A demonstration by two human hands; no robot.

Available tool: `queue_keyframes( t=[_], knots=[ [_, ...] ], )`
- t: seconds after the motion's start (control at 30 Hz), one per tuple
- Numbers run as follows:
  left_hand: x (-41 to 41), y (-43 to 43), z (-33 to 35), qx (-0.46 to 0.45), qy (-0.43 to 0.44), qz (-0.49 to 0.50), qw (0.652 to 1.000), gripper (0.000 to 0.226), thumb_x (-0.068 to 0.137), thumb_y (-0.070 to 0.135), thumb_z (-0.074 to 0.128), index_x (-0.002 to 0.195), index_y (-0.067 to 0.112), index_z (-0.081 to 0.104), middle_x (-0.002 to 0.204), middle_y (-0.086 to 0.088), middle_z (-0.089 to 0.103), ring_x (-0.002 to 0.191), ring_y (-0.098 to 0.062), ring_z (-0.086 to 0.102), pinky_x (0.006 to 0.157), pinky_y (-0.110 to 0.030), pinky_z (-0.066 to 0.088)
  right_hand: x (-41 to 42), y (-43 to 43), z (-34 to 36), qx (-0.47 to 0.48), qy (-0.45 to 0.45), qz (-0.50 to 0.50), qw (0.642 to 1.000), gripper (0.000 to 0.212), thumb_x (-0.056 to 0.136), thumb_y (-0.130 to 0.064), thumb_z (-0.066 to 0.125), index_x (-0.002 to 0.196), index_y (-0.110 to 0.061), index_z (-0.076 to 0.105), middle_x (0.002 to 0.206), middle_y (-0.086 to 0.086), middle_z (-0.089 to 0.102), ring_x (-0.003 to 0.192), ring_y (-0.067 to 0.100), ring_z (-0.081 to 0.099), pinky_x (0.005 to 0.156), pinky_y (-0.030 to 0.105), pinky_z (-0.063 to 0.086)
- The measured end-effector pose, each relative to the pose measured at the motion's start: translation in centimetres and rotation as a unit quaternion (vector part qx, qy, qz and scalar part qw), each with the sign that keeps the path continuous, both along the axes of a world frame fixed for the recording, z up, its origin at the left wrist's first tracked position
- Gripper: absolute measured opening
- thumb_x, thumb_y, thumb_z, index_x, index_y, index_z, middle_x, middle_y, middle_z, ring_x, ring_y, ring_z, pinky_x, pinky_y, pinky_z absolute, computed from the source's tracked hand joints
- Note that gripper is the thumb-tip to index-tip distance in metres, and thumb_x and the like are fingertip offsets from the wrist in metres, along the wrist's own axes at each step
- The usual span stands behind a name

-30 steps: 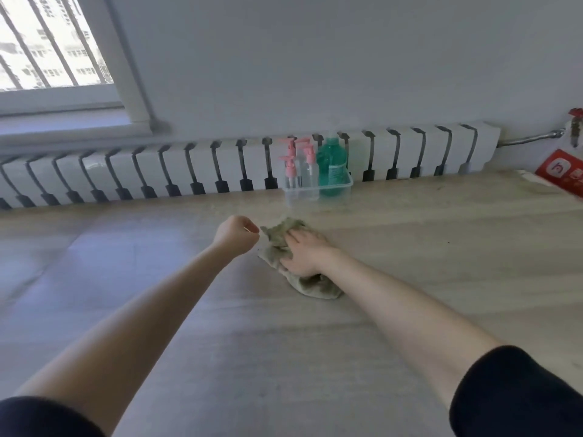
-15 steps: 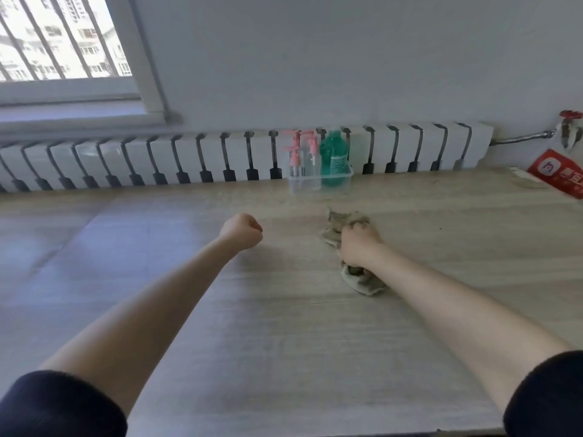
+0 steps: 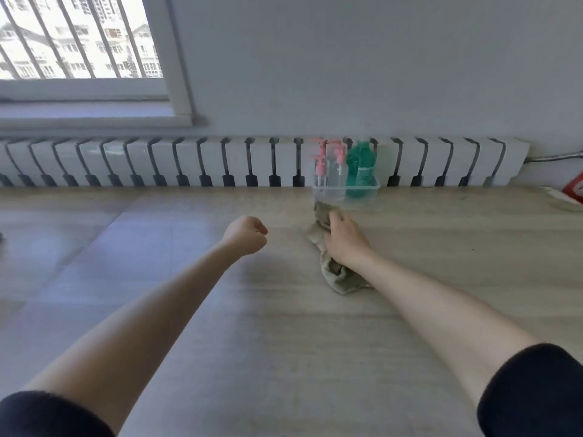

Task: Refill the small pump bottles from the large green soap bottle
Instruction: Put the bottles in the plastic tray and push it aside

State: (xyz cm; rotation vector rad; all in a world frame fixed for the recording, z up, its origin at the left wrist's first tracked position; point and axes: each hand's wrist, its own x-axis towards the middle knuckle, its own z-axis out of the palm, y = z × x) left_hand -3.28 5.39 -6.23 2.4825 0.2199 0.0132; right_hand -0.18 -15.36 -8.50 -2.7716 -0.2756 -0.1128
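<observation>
Your right hand (image 3: 342,238), gripping the crumpled olive cloth (image 3: 340,279), wiped up to the clear plastic tray (image 3: 367,197) at 1 o'clock; left hand (image 3: 246,234) clenched, empty. Refilling unstarted.

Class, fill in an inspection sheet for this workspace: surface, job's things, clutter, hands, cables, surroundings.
Surface: pale wood-grain tabletop.
Job's things: large green soap bottle and small clear pump bottles with pink pumps stand in a clear plastic tray at the far edge.
Clutter: crumpled olive cloth in front of the tray; red-and-white pack at right edge.
Hands: left hand fisted, holding nothing; right hand grips the cloth.
Cables: nothing seen.
Surroundings: white radiator, barred window.
</observation>
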Motion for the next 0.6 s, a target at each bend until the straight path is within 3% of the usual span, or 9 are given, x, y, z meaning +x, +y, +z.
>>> queue_keyframes(
  t=[0.07,0.17,0.4,0.47,0.53,0.6],
  knots=[
    [1.7,1.2,-0.2,-0.008,0.001,0.003,1.0,0.031,0.085,-0.001,0.051,0.113,0.007,0.064,0.111,-0.007,0.061,0.097,-0.019,0.056,0.084,-0.028,0.049,1.4,2.6,-0.5,-0.104,0.102,-0.004,0.989,0.059,0.096,-0.028,0.042,0.146,-0.001,0.024,0.149,0.024,0.024,0.135,0.039,0.029,0.108,0.043,0.032],
    [4.1,2.6,-0.5,-0.02,-0.002,0.013,1.0,0.031,0.084,-0.002,0.051,0.111,0.008,0.064,0.114,-0.008,0.062,0.098,-0.018,0.055,0.083,-0.027,0.047,4.0,7.4,-0.5,-0.122,0.155,0.078,0.977,0.069,0.096,-0.029,0.037,0.151,-0.003,0.004,0.156,0.022,0.003,0.143,0.04,0.012,0.116,0.046,0.02],
    [7.1,6.1,-1.2,-0.02,-0.063,0.091,0.994,0.047,0.077,-0.008,0.045,0.117,0.009,0.062,0.118,-0.008,0.06,0.108,-0.021,0.055,0.088,-0.031,0.047,12.4,15.6,0.8,-0.087,0.196,0.072,0.974,0.078,0.094,-0.022,0.048,0.15,0.0,-0.001,0.156,0.021,0.001,0.143,0.037,0.015,0.115,0.042,0.025],
    [7.2,6.9,-1.4,-0.013,-0.081,0.124,0.989,0.046,0.077,-0.008,0.045,0.117,0.01,0.061,0.113,-0.008,0.06,0.101,-0.02,0.054,0.083,-0.03,0.047,14.0,17.3,1.0,-0.06,0.187,0.063,0.979,0.078,0.091,-0.017,0.052,0.15,0.002,0.004,0.155,0.022,0.01,0.139,0.037,0.025,0.112,0.041,0.031],
    [7.3,7.6,-1.5,-0.014,-0.085,0.149,0.985,0.041,0.079,-0.007,0.046,0.114,0.009,0.06,0.107,-0.008,0.057,0.094,-0.019,0.051,0.077,-0.029,0.044,14.5,18.9,1.1,-0.042,0.175,0.124,0.976,0.062,0.088,-0.012,0.054,0.145,-0.002,0.03,0.147,0.018,0.034,0.129,0.032,0.042,0.103,0.037,0.042],
    [7.8,7.9,-1.5,-0.016,-0.095,0.164,0.982,0.031,0.081,-0.002,0.051,0.11,0.008,0.061,0.102,-0.007,0.057,0.092,-0.021,0.053,0.074,-0.031,0.044,13.9,19.7,1.0,-0.029,0.185,0.217,0.958,0.041,0.086,-0.011,0.055,0.126,-0.015,0.055,0.128,0.005,0.054,0.113,0.026,0.054,0.091,0.035,0.049]
  ],
)
